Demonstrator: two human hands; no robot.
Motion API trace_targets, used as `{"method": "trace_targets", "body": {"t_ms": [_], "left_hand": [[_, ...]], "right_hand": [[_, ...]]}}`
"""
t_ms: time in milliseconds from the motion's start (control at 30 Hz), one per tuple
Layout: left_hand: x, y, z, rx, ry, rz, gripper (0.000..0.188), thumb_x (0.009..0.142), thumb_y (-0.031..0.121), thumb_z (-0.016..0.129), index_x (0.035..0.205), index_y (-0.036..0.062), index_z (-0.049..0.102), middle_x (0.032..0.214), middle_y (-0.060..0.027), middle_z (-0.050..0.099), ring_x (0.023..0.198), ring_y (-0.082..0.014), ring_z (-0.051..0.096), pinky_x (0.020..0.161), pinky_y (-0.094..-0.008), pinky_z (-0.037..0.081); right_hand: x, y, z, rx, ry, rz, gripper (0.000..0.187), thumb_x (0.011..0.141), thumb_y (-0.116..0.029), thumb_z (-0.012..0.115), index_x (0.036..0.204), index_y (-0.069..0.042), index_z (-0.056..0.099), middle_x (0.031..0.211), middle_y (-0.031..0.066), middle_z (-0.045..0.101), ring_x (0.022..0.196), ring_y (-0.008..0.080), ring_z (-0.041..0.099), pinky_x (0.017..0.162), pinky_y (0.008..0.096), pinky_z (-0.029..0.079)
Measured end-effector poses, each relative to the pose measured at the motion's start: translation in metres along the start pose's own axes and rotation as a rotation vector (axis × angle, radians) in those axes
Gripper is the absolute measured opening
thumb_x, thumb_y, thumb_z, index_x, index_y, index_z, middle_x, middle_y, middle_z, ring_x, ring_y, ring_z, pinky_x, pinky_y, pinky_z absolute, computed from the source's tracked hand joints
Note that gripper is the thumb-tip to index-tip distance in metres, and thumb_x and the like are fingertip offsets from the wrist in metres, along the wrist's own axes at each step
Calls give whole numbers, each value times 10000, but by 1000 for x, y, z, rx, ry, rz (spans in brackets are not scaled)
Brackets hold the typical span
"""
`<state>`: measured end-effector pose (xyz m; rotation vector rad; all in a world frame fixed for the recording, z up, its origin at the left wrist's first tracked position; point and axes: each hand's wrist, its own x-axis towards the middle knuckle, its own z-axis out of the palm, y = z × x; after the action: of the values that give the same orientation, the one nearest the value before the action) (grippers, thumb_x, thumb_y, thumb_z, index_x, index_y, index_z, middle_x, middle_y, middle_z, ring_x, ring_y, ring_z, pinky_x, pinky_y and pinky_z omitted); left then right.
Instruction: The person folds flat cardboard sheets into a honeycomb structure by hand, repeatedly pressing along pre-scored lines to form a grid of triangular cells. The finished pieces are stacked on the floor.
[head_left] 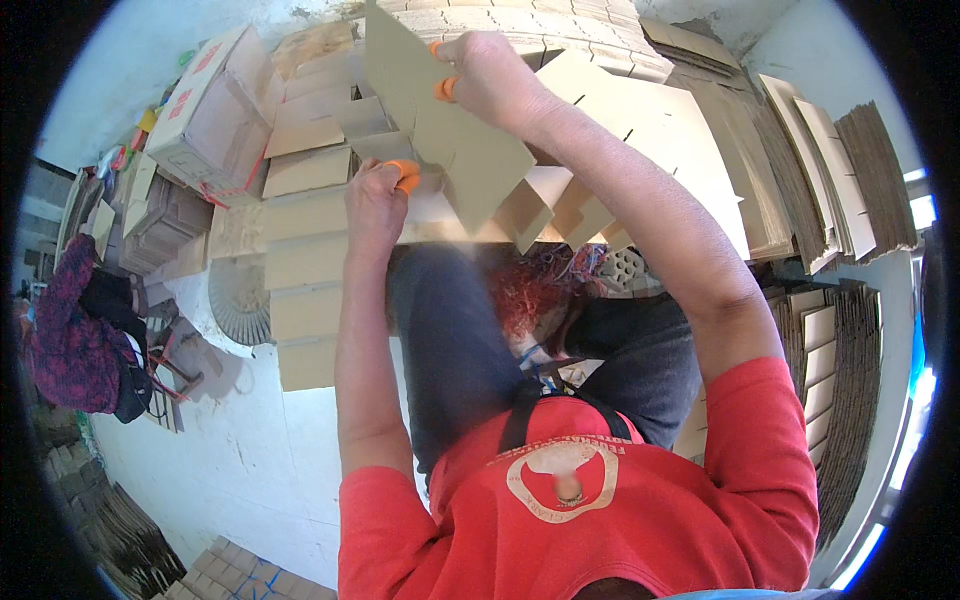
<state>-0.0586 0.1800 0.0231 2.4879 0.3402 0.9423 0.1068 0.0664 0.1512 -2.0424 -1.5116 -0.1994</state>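
Observation:
My right hand [488, 82], with orange covers on its fingertips, is closed on the upper right edge of a tilted brown cardboard sheet [455, 145]. My left hand [378, 200], also with orange fingertip covers, is closed just left of that sheet; what its fingers hold, if anything, is hidden. Under the sheet's lower end stand slotted cardboard dividers [525, 212], partly covered by it. Beyond my left hand lie more small cardboard pieces [370, 118]. A larger slotted cardboard sheet [690, 150] lies flat beneath my right forearm.
A large carton [215, 115] stands at the far left above overlapping cardboard strips [305, 305]. Cardboard stacks [870, 180] line the right side. Red and blue stringy material [530, 290] hangs between my knees. Another person [85, 330] is at the left edge, near a stool [175, 375].

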Motion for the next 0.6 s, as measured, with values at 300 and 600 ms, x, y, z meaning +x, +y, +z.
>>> {"method": "trace_targets", "body": {"t_ms": [300, 600], "left_hand": [[6, 5, 3, -4, -5, -38, 158, 718, 5, 738, 869, 50, 732, 814, -163, 683, 761, -322, 643, 684, -396, 512], [9, -3, 7, 17, -2, -12, 147, 720, 34, 752, 864, 53, 727, 834, -165, 679, 739, -327, 643, 686, -419, 513]], "right_hand": [[-4, 3, 37, 48, -126, -27, 255, 731, -3, 659, 975, 68, 642, 897, 277, 645, 898, 421, 646, 807, 453, 529], [-2, 12, 75, -9, -241, -64, 138, 761, -38, 635, 876, 29, 668, 906, 259, 664, 905, 415, 651, 778, 449, 544]]}}
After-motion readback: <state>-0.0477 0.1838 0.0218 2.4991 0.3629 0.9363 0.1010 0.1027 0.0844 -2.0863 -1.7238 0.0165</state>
